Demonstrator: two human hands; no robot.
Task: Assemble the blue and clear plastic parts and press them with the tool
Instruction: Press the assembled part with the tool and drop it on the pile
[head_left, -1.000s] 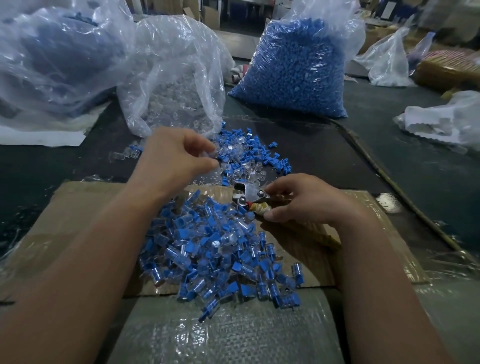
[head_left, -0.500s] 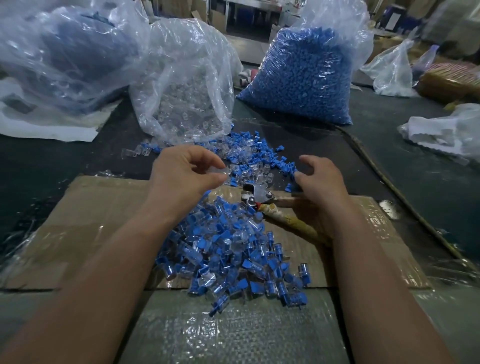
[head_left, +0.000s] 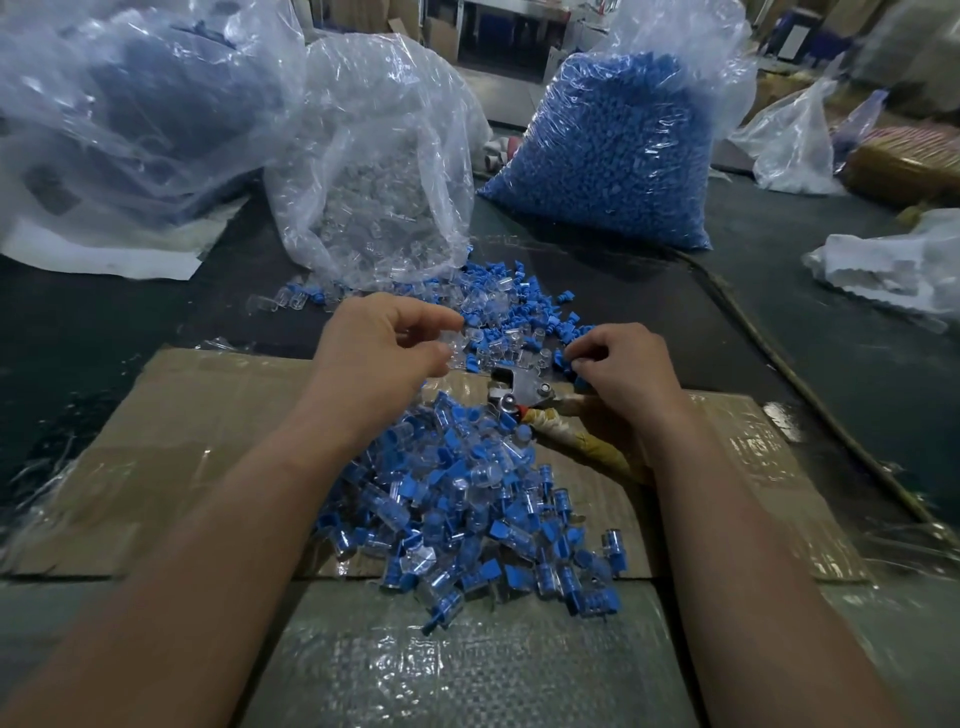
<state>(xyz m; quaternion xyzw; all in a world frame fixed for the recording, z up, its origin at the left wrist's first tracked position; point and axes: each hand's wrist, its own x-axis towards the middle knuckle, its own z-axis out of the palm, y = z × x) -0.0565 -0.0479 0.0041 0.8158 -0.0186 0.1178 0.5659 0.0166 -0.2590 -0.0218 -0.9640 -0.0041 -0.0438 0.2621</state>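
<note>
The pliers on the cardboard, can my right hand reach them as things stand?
Probably yes. The right hand sits just beside the pliers, with their wrapped handles running under its wrist; nothing covers them, though its fingers are pinching a blue part.

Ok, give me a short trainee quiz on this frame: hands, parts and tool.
1. True or false: the left hand holds the tool.
2. What does the left hand pinch? A) clear part B) blue part C) bag
3. Fill in: the right hand's fingers curl on a loose ___ part.
Key: 1 false, the tool lies on the cardboard. 2 A. 3 blue, the blue part just beyond the tool.
</note>
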